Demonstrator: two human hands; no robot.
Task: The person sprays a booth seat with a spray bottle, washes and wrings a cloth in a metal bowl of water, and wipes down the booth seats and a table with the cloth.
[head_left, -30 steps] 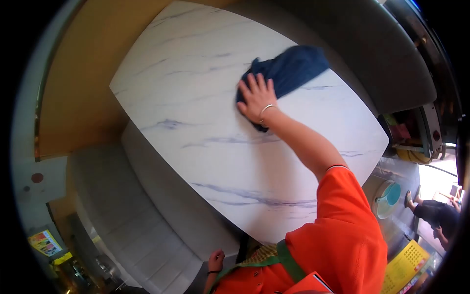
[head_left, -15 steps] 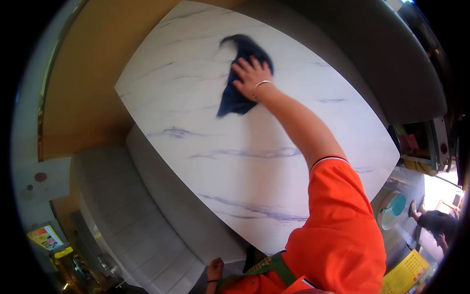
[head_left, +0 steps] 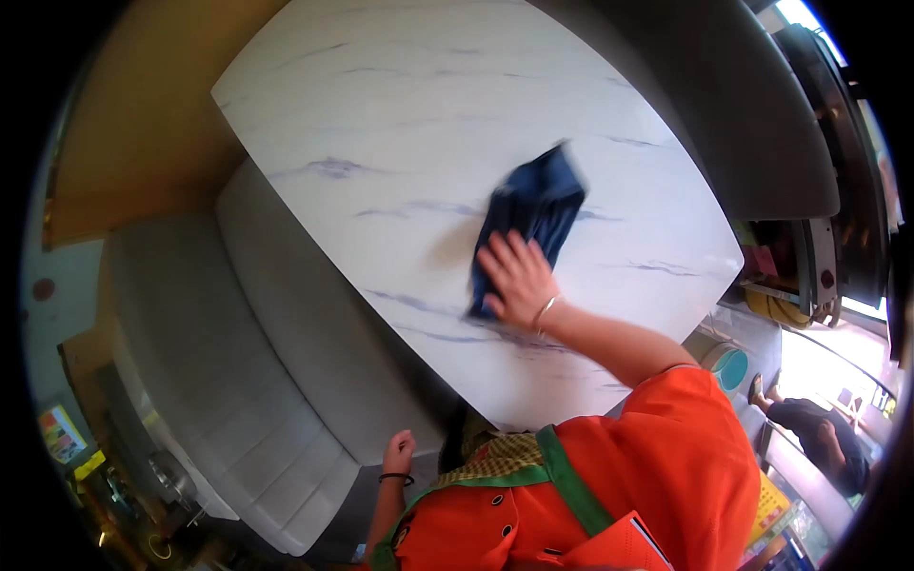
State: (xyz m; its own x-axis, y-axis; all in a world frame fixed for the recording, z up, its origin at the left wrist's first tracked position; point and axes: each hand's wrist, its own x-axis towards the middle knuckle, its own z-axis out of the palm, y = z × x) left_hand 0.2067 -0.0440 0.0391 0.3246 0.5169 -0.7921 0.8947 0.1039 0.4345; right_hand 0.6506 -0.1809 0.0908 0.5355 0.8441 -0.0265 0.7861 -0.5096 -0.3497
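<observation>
A dark blue cloth (head_left: 538,205) lies bunched on the white marbled table (head_left: 400,124). My right hand (head_left: 520,281) is pressed flat on the cloth's near end, fingers spread, with a bracelet at the wrist. The far part of the cloth stretches away beyond my fingertips and is slightly blurred. Beside the grey bench and near my body, my left hand (head_left: 400,451) hangs with its fingers curled in and a dark band on the wrist. Nothing shows in it.
A grey padded bench (head_left: 219,381) runs along the left, and a dark seat back (head_left: 752,124) stands at the upper right. Beyond the table's right corner is a bucket with a teal item (head_left: 729,367). Another person (head_left: 814,433) is at the far right.
My right hand has swept the cloth from the far part of the table back toward my body. The view has shifted, and my left hand appears slightly higher in it.
</observation>
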